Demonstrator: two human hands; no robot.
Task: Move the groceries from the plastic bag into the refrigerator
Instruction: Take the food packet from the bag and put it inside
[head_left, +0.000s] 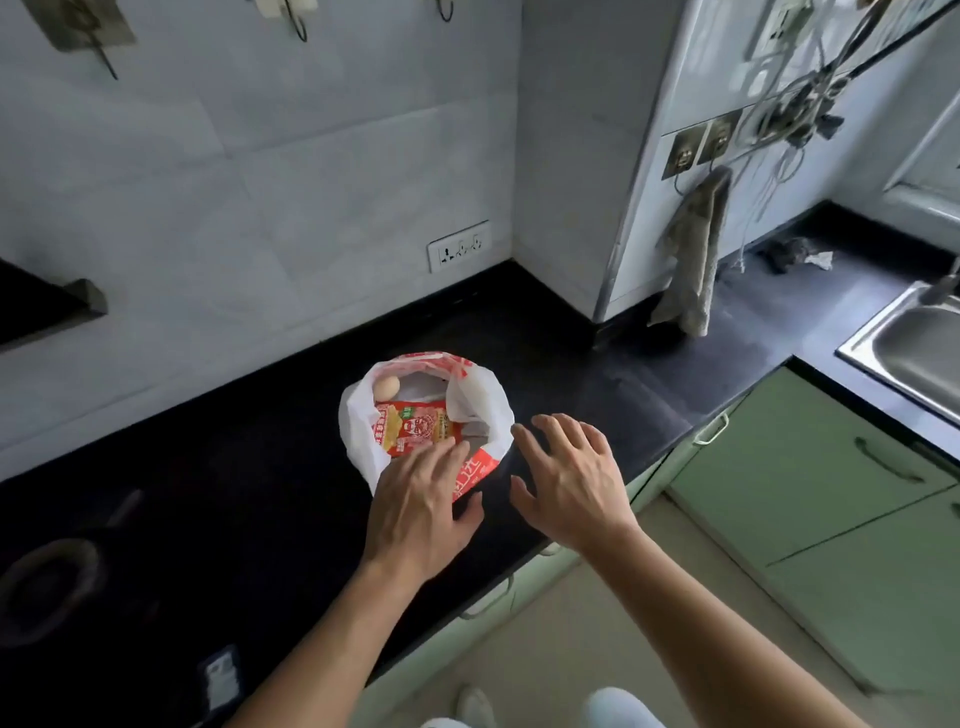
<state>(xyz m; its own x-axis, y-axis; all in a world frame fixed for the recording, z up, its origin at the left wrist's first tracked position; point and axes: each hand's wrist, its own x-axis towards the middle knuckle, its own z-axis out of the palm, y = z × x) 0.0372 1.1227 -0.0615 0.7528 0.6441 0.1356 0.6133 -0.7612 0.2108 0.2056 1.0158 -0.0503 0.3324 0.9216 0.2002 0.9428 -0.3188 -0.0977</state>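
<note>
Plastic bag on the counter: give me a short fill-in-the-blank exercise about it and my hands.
1. The plastic bag stands open on the black ____.
2. Inside it, at the far side of the red packet, lies a single ____.
3. The left hand reaches its fingertips to the red packet, while the right hand hovers open beside the bag, holding ____.
Missing words: counter; egg; nothing.
</note>
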